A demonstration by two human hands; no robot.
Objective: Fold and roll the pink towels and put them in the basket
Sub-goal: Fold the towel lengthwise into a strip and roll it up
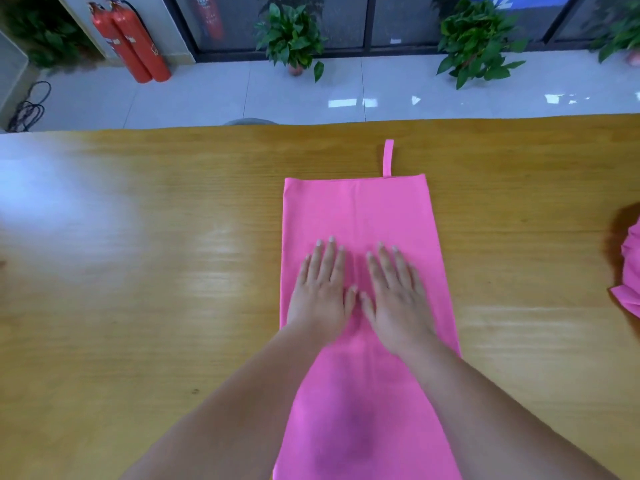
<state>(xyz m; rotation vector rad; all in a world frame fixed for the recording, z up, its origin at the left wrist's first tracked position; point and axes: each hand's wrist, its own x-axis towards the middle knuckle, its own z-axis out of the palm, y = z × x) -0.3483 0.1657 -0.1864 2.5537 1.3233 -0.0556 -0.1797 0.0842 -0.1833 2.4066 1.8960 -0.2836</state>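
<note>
A pink towel (356, 209), folded into a long strip, lies flat on the wooden table (156, 271) and runs from mid-table toward me. A small hanging loop (388, 157) sticks out past its far edge. My left hand (320, 292) and my right hand (396, 296) lie side by side, palms down, fingers straight, pressing on the middle of the strip. My forearms cover part of the towel's near half. No basket is in view.
Another pink towel (628, 275) lies crumpled at the table's right edge, mostly out of frame. Beyond the table's far edge are a tiled floor, potted plants (292, 36) and two red fire extinguishers (131, 43).
</note>
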